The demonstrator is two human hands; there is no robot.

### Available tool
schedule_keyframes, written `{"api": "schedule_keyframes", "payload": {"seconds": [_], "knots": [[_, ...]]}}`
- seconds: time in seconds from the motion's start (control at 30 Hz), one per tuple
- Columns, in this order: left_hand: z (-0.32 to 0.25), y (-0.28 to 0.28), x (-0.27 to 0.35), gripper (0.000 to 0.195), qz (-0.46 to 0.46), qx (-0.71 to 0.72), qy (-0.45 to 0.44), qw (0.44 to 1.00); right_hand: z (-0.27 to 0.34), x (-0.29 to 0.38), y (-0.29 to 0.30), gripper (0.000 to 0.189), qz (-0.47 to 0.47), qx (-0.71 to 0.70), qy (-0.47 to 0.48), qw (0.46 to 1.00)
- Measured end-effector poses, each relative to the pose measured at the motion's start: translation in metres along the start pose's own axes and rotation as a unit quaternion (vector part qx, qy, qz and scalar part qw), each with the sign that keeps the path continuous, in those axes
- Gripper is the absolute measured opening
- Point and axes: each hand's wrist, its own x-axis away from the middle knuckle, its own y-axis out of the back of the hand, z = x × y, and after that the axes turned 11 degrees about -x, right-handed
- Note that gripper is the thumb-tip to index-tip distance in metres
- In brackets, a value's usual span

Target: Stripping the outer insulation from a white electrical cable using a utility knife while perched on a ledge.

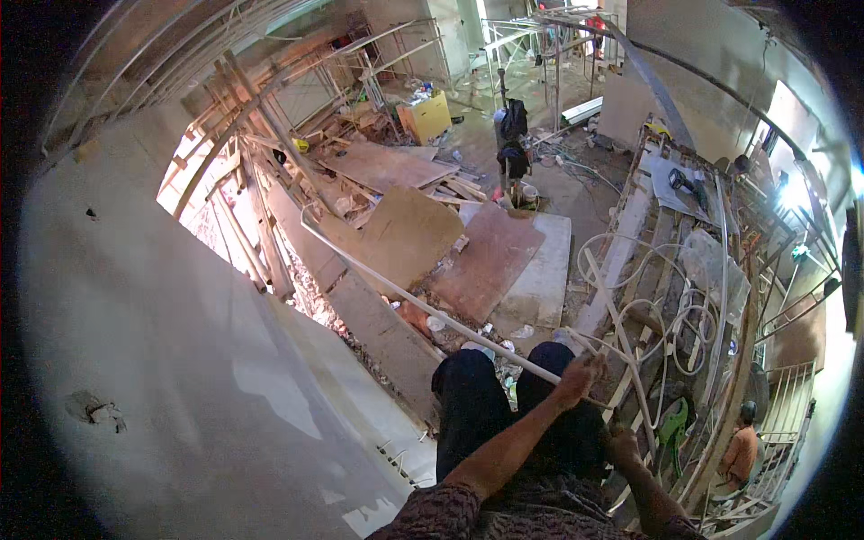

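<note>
My left hand (579,382) is closed around a long pale plastic pipe (432,309), which runs away to the upper left across the space before my knees. My right hand (622,442) is just below and to the right, fingers curled by a thin rod-like piece (599,403); its grip is partly hidden and cannot be made out. Beside it on the planks lies a green-handled tool (672,426), its kind unclear. Loops of white flexible tube (688,337) lie tangled over the planks to the right of my hands.
A plank platform (617,270) carries a dark power tool (690,185) on a sheet. Plywood boards (489,260) and debris cover the floor below. A plastered wall (169,337) stands at left. A person in orange (739,449) sits at lower right, near metal bars.
</note>
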Motion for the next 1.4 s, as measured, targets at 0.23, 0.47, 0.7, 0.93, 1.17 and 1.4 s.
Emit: {"api": "schedule_keyframes", "payload": {"seconds": [0.23, 0.47, 0.7, 0.93, 1.17, 1.4], "knots": [[0.017, 0.002, 0.009, 0.030, 0.036, 0.175, 0.027, 0.984, 0.002, 0.025, 0.027, 0.045, -0.075, 0.075, 0.153, 0.982], [0.011, -0.019, 0.027, 0.015, 0.055, -0.311, -0.248, 0.916, 0.073, 0.002, 0.023, 0.039, 0.052, 0.449, -0.073, 0.889], [-0.015, -0.013, 0.046, 0.015, 0.048, -0.393, -0.257, 0.881, 0.194, 0.022, 0.002, 0.048, -0.038, -0.100, 0.150, 0.983], [-0.034, 0.013, 0.054, 0.035, 0.116, -0.459, -0.190, 0.860, 0.139, -0.028, 0.023, 0.045, -0.125, 0.072, -0.093, 0.985], [-0.034, 0.016, 0.058, 0.021, 0.058, -0.389, -0.268, 0.880, 0.080, -0.025, 0.062, 0.012, -0.226, -0.089, 0.124, 0.962], [-0.038, -0.003, 0.053, 0.014, 0.009, -0.443, -0.241, 0.863, 0.117, 0.013, 0.043, 0.033, -0.166, -0.212, -0.034, 0.962]]}}
